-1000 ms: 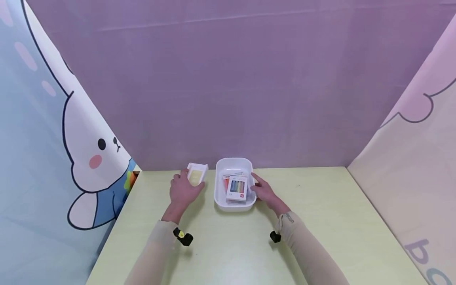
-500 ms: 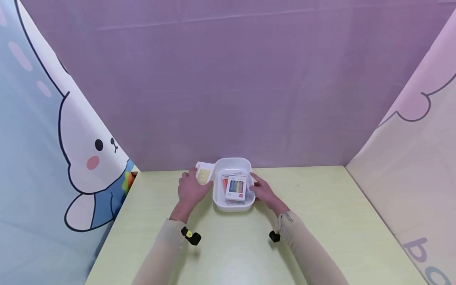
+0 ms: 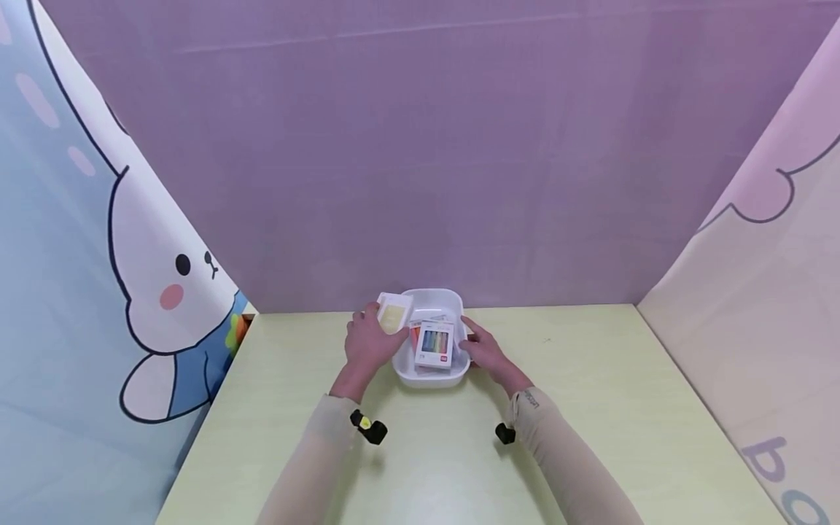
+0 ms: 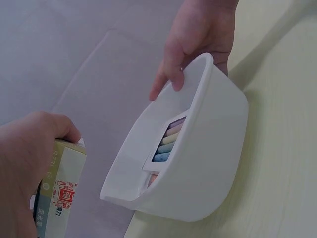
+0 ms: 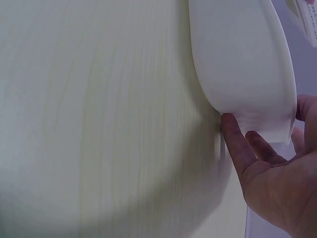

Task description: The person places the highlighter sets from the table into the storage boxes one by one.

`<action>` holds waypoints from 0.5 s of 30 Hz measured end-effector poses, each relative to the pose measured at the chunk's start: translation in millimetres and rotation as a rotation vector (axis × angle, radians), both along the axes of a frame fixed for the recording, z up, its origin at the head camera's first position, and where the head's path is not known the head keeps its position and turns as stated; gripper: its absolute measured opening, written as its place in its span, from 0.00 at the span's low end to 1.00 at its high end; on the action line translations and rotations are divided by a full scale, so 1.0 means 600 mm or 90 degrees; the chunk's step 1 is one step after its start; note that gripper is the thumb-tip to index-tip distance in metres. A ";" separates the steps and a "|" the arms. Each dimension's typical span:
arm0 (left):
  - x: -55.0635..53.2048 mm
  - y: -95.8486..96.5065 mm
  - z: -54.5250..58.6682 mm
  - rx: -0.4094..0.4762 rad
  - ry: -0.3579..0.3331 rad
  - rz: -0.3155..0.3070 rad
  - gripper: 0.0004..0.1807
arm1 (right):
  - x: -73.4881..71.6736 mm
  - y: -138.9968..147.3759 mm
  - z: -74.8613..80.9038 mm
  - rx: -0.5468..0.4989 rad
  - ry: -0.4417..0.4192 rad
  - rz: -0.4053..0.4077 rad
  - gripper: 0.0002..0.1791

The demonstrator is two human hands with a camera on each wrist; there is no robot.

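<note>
My left hand [image 3: 370,343] grips a small white box [image 3: 394,315] with a pale yellow panel, above the left rim of a white plastic bin [image 3: 408,376]. In the left wrist view the side of that box [image 4: 64,186] shows gold, grey and red print. My right hand [image 3: 487,353] holds the bin's right wall, thumb over the rim and fingers against the outside, as the right wrist view shows. Inside the bin lies a white windowed box of coloured sticks [image 3: 436,344], on top of a pack with orange [image 3: 415,337] that is mostly covered.
The bin stands on a pale wood-grain table [image 3: 577,408], close to its back edge. Behind rises a purple cloth [image 3: 420,160]. Printed cloths hang at both sides, the left one with a rabbit [image 3: 170,292].
My left hand has carried the small white box rightward, from beside the bin to over its left rim. The right hand has kept its hold on the bin.
</note>
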State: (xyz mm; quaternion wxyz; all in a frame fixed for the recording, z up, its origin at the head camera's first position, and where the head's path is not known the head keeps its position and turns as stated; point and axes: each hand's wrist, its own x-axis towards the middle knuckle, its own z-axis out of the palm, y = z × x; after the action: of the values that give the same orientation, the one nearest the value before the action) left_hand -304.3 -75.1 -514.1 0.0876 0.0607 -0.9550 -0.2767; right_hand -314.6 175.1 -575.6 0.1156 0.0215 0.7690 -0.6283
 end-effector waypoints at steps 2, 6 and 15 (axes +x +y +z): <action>0.001 0.007 0.002 -0.005 0.000 -0.005 0.48 | 0.000 0.001 0.000 0.001 0.000 0.001 0.39; 0.003 0.023 0.003 -0.006 -0.001 -0.019 0.49 | 0.000 0.002 -0.004 0.005 0.001 -0.004 0.38; -0.001 0.051 -0.004 -0.032 0.000 -0.024 0.48 | 0.003 0.000 0.007 0.027 0.007 -0.006 0.38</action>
State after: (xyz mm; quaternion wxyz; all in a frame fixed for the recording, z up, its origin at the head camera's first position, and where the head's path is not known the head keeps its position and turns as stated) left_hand -305.1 -44.3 -516.4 0.0839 0.0401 -0.9627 -0.2542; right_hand -312.7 174.9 -571.3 0.1080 0.0241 0.7828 -0.6123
